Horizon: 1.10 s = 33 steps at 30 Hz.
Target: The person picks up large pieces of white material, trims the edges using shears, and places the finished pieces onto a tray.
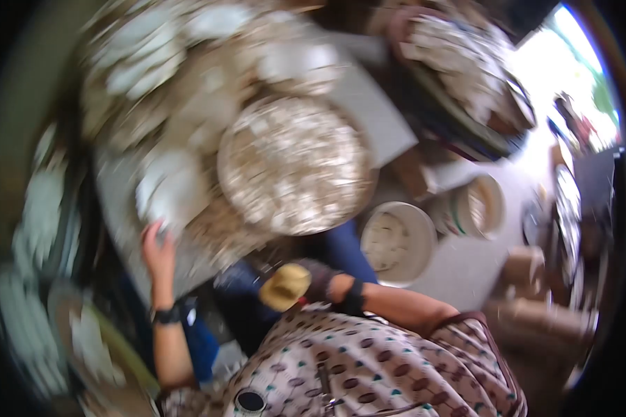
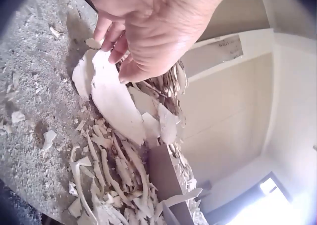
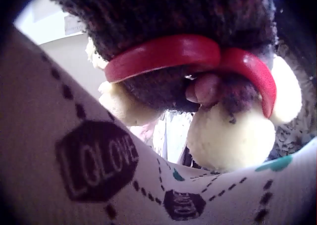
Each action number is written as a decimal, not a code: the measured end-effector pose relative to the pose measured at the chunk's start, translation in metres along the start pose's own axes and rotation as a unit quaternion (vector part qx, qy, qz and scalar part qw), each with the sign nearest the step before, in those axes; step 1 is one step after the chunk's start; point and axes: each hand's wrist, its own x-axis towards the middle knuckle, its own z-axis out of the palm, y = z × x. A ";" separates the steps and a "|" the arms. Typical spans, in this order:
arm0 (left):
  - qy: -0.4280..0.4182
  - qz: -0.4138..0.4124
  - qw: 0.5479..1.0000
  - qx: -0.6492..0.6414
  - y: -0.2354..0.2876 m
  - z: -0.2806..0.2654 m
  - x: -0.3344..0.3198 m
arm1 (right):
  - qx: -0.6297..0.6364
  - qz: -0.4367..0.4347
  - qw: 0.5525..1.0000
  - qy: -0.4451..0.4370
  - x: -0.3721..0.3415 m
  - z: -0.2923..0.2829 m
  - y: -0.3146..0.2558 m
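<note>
At the left edge of the work surface, my bare left hand (image 1: pixel 160 260) (image 2: pixel 153 32) pinches the top of a thin, curved white piece (image 2: pixel 114 96) between thumb and fingertips. Another white piece (image 2: pixel 83 75) lies beside it. My right hand (image 1: pixel 318 279) (image 3: pixel 173 22), in a dark knitted glove, is close to my lap, its fingers curled round a tool with red looped handles (image 3: pixel 163 54). Pale yellow rounded padding (image 1: pixel 285 286) (image 3: pixel 230 136) sits against the glove and handles. The tool's working end is hidden.
A round basket (image 1: pixel 222 163) full of white fragments stands ahead, stacks of white pieces (image 1: pixel 142 52) behind it. Narrow strips (image 2: pixel 119 180) lie near my left hand. Right of my lap are a white bucket (image 1: pixel 431 243) and a tilted one (image 1: pixel 494 208); a loaded basket (image 1: pixel 396 38) stands beyond.
</note>
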 end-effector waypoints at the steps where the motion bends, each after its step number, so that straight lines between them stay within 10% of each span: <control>1: 0.022 -0.036 0.998 -0.047 -0.005 -0.002 -0.006 | 0.020 0.010 0.999 -0.032 0.002 0.001 0.014; 6: 0.044 -0.205 0.957 -0.201 -0.007 -0.018 -0.015 | 0.418 0.142 0.895 -0.059 0.004 0.009 0.043; 10: 0.037 -0.268 0.936 -0.224 0.003 -0.017 -0.003 | 0.130 0.095 0.982 -0.098 0.006 0.005 0.054; 17: 0.090 0.007 0.984 0.153 0.012 0.001 0.031 | 0.124 0.102 0.984 -0.076 0.004 0.008 0.046; 25: -0.037 -0.050 0.960 0.273 0.035 -0.009 0.055 | 0.120 0.116 0.984 -0.065 0.005 0.006 0.037; 28: -0.145 -0.193 0.940 -0.242 -0.018 -0.023 0.061 | 0.224 0.131 0.965 -0.043 0.003 0.012 0.046; 33: -0.053 -0.273 0.869 -0.409 0.049 -0.053 0.023 | 0.298 0.134 0.939 -0.104 0.006 0.005 0.037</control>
